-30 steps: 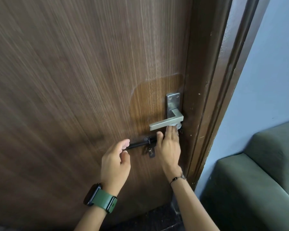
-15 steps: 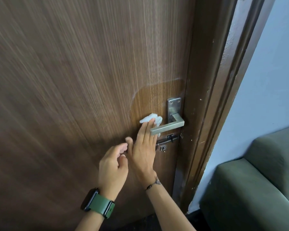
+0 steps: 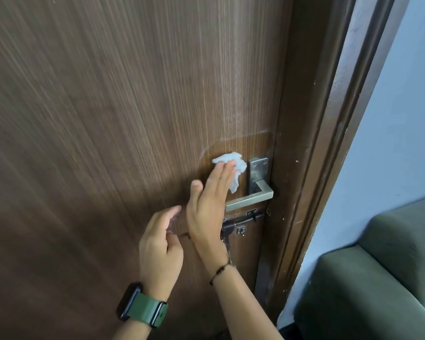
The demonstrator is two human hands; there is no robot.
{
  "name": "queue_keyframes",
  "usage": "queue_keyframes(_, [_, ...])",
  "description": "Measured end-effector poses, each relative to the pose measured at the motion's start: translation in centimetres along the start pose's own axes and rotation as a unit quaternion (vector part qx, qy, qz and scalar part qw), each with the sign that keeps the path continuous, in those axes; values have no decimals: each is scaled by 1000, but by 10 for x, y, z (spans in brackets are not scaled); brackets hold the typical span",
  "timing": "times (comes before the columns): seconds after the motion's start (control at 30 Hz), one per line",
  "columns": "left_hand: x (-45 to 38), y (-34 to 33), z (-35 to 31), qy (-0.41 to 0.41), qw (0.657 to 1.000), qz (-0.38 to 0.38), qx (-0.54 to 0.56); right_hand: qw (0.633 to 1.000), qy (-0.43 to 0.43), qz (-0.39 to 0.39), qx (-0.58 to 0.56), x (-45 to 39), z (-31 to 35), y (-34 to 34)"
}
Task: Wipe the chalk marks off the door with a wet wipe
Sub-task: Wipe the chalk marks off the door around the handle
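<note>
A dark brown wooden door (image 3: 108, 119) fills most of the view. A darker wet patch with a faint whitish chalk edge (image 3: 204, 153) lies beside the metal lever handle (image 3: 250, 200). My right hand (image 3: 209, 207) presses a crumpled white wet wipe (image 3: 231, 160) flat against the door with straight fingers, just left of the handle plate. My left hand (image 3: 160, 249), with a green-strapped watch on the wrist, hovers near the door below and left of the right hand, its fingers loosely curved and holding nothing.
A black slide bolt (image 3: 236, 227) sits under the handle, partly behind my right wrist. The dark door frame (image 3: 304, 168) runs down the right. Beyond it are a pale blue wall (image 3: 390, 143) and a green sofa (image 3: 378, 278).
My right hand has slid the wipe from under the lever handle up to the door surface left of the handle plate. My left hand stayed low near the bolt.
</note>
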State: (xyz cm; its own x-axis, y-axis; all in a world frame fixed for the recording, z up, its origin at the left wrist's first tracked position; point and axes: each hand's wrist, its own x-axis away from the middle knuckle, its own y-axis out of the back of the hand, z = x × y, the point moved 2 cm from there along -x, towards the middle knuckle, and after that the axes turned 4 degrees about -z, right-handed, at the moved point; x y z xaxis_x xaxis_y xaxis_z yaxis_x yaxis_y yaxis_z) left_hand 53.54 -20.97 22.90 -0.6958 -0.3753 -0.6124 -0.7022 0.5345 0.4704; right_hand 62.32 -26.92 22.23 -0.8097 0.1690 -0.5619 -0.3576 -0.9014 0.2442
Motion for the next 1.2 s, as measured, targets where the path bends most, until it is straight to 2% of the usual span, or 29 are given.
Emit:
queue_keyframes(0.1, [2, -2, 1, 17, 1000, -8, -2, 985, 117, 35, 126, 15, 2, 1])
queue_keyframes(0.33, [2, -3, -3, 15, 1000, -1, 15, 952, 174, 33, 251, -16, 10, 24])
queue_keyframes(0.43, [5, -2, -3, 23, 999, 6, 24, 952, 110, -5, 287, -43, -9, 51])
queue_keyframes(0.53, [8, 1, -1, 32, 999, 2, 18, 962, 47, -12, 269, -66, -30, 78])
queue_keyframes(0.67, [10, -1, -3, 44, 999, -9, 19, 969, 78, 14, 232, -51, -13, 72])
queue_keyframes(0.77, [9, 0, -11, 31, 998, -57, 12, 956, 148, 79, 239, -23, 10, 47])
queue_keyframes(0.83, [8, 3, -15, 12, 996, -86, 4, 951, 164, 98, 243, -7, 17, 32])
queue_keyframes(0.93, [9, 4, -15, 8, 995, -98, -1, 940, 154, 102, 288, 18, 8, 17])
queue_keyframes(1.1, [15, 2, -11, 20, 995, -95, 3, 923, 89, 176, 330, 62, -40, 13])
queue_keyframes(1.2, [18, 1, -9, 32, 996, -87, -4, 912, 93, 209, 342, 71, -71, 20])
